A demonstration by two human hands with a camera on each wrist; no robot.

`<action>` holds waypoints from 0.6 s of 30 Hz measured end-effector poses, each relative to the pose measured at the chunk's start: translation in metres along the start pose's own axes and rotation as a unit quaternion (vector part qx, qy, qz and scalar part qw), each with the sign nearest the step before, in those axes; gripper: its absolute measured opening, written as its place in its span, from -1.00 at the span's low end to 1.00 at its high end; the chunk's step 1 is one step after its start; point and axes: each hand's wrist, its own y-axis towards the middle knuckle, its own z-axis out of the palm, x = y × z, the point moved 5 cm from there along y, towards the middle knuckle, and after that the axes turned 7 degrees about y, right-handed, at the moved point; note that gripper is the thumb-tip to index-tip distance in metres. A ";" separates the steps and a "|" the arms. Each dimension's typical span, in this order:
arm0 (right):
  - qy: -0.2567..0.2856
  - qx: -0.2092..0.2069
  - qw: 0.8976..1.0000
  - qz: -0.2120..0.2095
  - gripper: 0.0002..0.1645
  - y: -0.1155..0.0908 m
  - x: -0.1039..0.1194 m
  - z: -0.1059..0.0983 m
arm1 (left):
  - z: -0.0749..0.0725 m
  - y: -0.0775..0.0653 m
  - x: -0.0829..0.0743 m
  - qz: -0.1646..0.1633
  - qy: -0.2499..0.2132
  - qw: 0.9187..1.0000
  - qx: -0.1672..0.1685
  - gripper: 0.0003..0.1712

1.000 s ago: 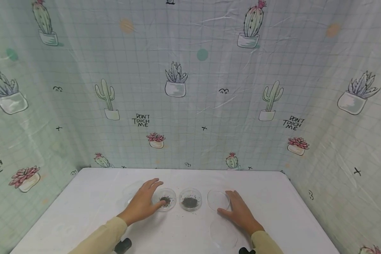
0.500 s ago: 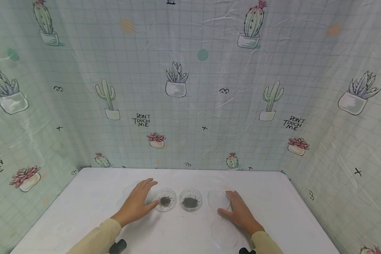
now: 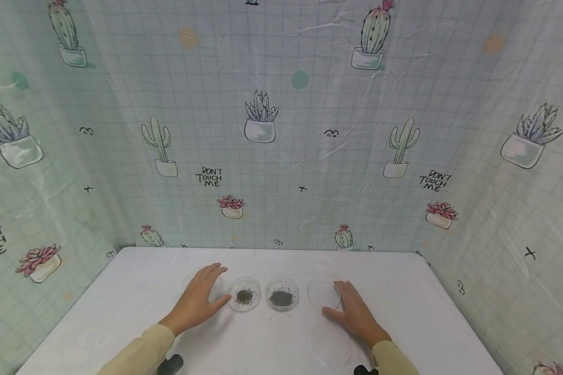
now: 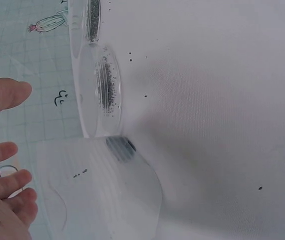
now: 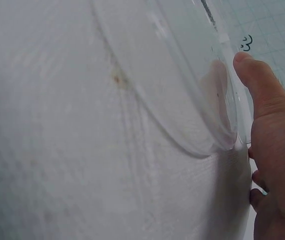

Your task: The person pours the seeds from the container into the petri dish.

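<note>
My left hand point(image 3: 194, 302) hovers with spread fingers at the left of a clear petri dish point(image 3: 245, 307) holding a small heap of dark brown grains. In the left wrist view its thumb and fingers are apart with nothing between them. Another petri dish point(image 3: 282, 308), with dark grey grains, stands just right of the first. My right hand point(image 3: 358, 316) lies at the right rim of a clear dish point(image 3: 320, 296) that shows no grains, thumb and fingers loosely bent along its edge. Nearer me lies a clear round lid or dish point(image 3: 330, 346).
Beneath and behind the left hand is another clear plastic piece point(image 4: 97, 190), bearing a few dark specks. Loose grains dot the white table point(image 3: 262, 349). A cactus-print curtain point(image 3: 281, 208) rises along the table's back and sides.
My left hand has drawn back to the left, its thumb leaving the brown-grain dish. The right hand and the dishes stay in place.
</note>
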 end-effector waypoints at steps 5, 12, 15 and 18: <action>0.006 -0.001 1.000 -0.008 0.07 -0.001 0.001 -0.001 | -0.002 -0.001 0.003 0.000 0.005 1.000 -0.014 -0.26; 0.004 -0.001 1.000 -0.003 0.08 -0.001 0.001 -0.002 | -0.001 -0.003 0.007 -0.010 0.021 1.000 -0.013 -0.25; 0.007 0.002 1.000 0.001 0.08 -0.001 0.000 -0.001 | -0.002 -0.004 0.009 -0.019 0.025 0.999 -0.012 -0.23; 0.011 0.007 1.000 0.006 0.09 -0.001 0.000 -0.001 | -0.002 -0.005 0.010 -0.029 0.025 0.999 -0.010 -0.21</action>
